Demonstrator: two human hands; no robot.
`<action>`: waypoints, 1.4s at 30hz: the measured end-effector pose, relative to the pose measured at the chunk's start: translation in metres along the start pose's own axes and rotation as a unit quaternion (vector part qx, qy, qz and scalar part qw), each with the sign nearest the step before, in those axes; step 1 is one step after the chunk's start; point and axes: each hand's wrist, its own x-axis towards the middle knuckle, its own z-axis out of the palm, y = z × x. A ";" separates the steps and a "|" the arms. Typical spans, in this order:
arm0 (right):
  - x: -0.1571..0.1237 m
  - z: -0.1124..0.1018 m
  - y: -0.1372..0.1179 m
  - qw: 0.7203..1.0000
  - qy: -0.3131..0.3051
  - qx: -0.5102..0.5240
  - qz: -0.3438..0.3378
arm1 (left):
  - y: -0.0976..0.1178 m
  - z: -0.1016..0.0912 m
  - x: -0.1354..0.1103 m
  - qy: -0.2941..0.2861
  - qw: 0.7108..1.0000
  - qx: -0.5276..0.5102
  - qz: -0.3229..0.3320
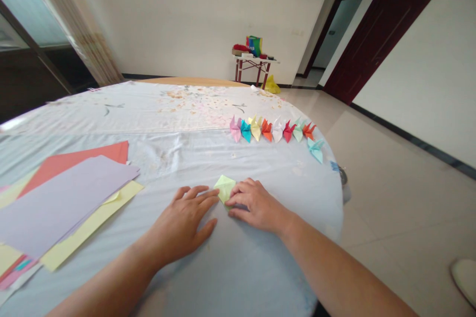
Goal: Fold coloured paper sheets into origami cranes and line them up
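Observation:
A small piece of pale green paper [224, 185], folded into a diamond-like shape, lies on the cloth-covered table in front of me. My left hand [191, 218] rests flat at its left side, fingers spread and the index fingertip touching the paper's edge. On the right, my right hand [256, 205] curls over the paper, with thumb and fingers gripping its lower right part and hiding some of it. Beyond my hands stands a row of several folded paper cranes [267, 130] in different colours. One light blue crane [316, 150] sits apart at the row's right end.
Loose sheets of coloured paper, a lilac sheet [70, 203] on top, lie at the left. The round table's cloth [178, 277] reaches its curved right edge. Against the far wall is a small table [253, 59] with items on it, beside a yellow bag [272, 85].

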 end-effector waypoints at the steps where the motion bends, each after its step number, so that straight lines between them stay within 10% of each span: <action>1: 0.000 0.000 0.000 1.000 0.000 0.000 -0.001 | 0.000 0.000 0.001 0.003 1.000 0.001 -0.007; 42: -0.015 -0.010 -0.006 0.994 -0.037 -0.070 -0.075 | 0.012 0.014 0.002 0.005 0.995 0.035 -0.090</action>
